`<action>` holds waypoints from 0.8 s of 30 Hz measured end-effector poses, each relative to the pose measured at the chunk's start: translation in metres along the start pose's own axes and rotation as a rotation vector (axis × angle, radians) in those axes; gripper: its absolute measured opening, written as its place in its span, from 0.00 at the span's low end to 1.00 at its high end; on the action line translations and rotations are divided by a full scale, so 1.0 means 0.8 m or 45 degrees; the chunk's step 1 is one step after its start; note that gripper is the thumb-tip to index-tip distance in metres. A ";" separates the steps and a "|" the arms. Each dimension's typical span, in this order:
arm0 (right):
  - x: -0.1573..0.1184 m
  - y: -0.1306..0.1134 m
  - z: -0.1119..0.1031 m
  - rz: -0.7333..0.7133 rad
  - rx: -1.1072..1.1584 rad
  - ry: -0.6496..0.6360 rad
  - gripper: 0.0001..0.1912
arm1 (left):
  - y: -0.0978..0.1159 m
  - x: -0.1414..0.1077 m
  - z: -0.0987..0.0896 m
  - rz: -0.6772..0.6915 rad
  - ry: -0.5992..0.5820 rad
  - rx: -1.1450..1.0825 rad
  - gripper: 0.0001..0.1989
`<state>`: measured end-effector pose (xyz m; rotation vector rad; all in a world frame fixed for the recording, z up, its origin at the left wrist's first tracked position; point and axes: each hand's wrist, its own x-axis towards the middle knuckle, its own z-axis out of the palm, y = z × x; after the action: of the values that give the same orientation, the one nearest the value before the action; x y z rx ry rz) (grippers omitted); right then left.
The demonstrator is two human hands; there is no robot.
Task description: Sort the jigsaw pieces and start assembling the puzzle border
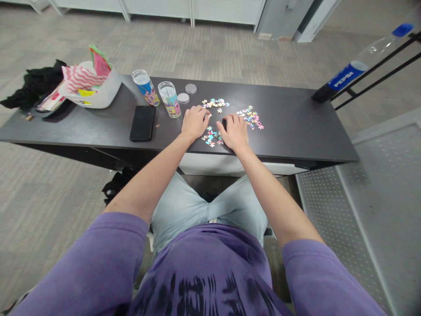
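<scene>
Several small, colourful jigsaw puzzle pieces lie in loose groups on the dark table: a back group point(215, 103), a near group point(212, 137) and a right-hand group point(251, 117). A single puzzle piece point(219, 110) lies between the groups. My left hand point(194, 121) is at the left of the pieces, its fingers curled and closed at a small puzzle piece point(209, 116), partly hidden by the fingertips. Over the table beside the near group is my right hand point(235, 131), fingers bent forward and thumb apart, with nothing visibly held.
Two clear printed canisters point(170, 100) point(146, 88) stand left of my hands, with two round metal lids point(190, 88) point(183, 98) nearby. A black phone-like slab point(142, 123), a white bin point(101, 94) and black cloth point(41, 83) are farther left. A Pepsi bottle point(345, 77) stands at the right end.
</scene>
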<state>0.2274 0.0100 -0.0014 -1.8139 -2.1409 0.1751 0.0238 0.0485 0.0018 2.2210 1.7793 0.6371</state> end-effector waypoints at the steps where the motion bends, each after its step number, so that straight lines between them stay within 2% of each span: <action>1: 0.000 -0.001 -0.001 0.002 -0.005 -0.006 0.31 | 0.001 0.000 0.000 -0.010 0.003 -0.002 0.23; 13: 0.001 0.004 0.005 -0.028 0.035 0.033 0.29 | -0.003 0.000 0.000 -0.036 0.030 0.008 0.24; 24: -0.002 -0.005 -0.004 -0.013 0.023 -0.011 0.31 | -0.013 0.006 0.002 -0.101 0.043 0.000 0.16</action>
<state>0.2251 0.0075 0.0029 -1.7955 -2.1471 0.1999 0.0166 0.0555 -0.0032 2.1395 1.8730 0.6615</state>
